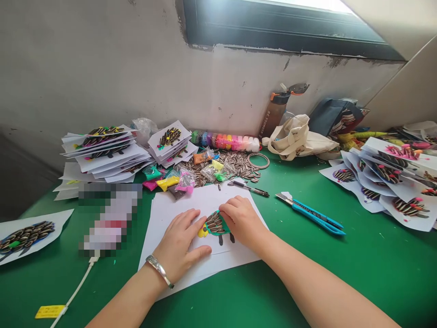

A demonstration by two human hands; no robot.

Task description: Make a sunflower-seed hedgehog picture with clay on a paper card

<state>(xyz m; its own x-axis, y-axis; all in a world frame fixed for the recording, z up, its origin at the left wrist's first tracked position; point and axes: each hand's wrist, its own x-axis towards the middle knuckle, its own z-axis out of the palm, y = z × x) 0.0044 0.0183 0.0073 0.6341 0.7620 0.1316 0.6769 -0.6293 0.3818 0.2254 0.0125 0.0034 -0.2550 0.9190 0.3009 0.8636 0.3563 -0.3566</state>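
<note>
My left hand [180,243], with a silver bracelet at the wrist, lies spread on the white paper [164,209], its fingertips beside the yellow head of a small animal figure [215,223]. The figure has a green clay body covered with striped sunflower seeds and two dark legs. At its right side is my right hand [241,218], fingers bent together over the green clay edge. Whatever is between those fingertips is hidden. A pile of seeds [239,164] and small clay bags [168,182] lie behind the paper.
A black pen [251,187] touches the paper's far edge. To the right are a blue cutter [312,214] and stacked seed pictures [385,177]. More pictures [105,155] stand at the left, near a pixelated object with a white cable [77,291]. A bottle [275,114] stands by the wall.
</note>
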